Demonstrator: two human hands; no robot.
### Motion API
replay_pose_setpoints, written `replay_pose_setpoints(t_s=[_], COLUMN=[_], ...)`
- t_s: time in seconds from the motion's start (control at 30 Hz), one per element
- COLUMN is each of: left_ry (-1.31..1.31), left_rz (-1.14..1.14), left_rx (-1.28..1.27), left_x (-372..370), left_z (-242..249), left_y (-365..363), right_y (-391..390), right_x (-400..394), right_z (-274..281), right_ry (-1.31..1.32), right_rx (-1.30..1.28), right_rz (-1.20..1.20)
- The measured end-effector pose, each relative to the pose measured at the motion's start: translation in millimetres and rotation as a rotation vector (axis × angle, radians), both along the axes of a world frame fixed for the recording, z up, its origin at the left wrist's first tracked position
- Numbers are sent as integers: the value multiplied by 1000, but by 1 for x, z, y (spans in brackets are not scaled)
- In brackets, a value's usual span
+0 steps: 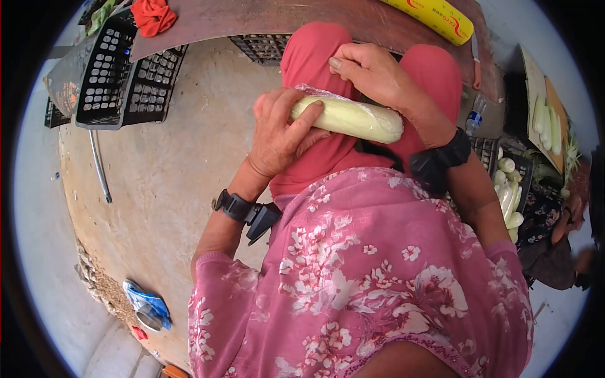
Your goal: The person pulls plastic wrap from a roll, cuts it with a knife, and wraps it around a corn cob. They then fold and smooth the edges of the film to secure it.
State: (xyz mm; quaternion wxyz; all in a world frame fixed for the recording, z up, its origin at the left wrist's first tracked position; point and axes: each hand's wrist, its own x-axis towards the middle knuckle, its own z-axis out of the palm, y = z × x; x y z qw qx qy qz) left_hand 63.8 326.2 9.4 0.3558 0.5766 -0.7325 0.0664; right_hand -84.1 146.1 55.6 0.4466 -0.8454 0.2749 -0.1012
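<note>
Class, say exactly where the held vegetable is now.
In the head view's upper middle, the held vegetable is in the left hand, over the pink trousers, pictured just below the right hand.

Pink floral top (pixel 359 271), red trousers (pixel 313 53) and black wristbands (pixel 237 206) are worn

Crumpled red cloth (pixel 153 16) at left end of reddish-brown tabletop (pixel 233 17). Adjacent: black perforated plastic crates (pixel 107 82); thin grey metal rod (pixel 99 165) near them. Lower left: blue-and-white plastic bag (pixel 158 303). Right: clear plastic bottle with blue label (pixel 475 118).
</note>
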Motion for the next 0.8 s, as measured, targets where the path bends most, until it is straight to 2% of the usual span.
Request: replay_pose_setpoints(t_s=[0.17,0.3,0.4,0.6,0.8], left_ry=[-13,-1,-6,-78,22], left_rz=[3,37,44,93,84], left_rx=[1,-2,5,29,-7], left_x=[1,-1,-1,-4,-4], left_z=[-1,-1,-3,2,0], left_y=[-2,-2,-1,0,1], right_y=[-12,-1,9,15,22], right_x=[-5,-2,-2,6,7], right_z=[-13,11,3,6,1], right_ry=[109,220,100,177,85], right_rx=[89,42,43,-43,-156], right_rz=[35,71,63,120,131])
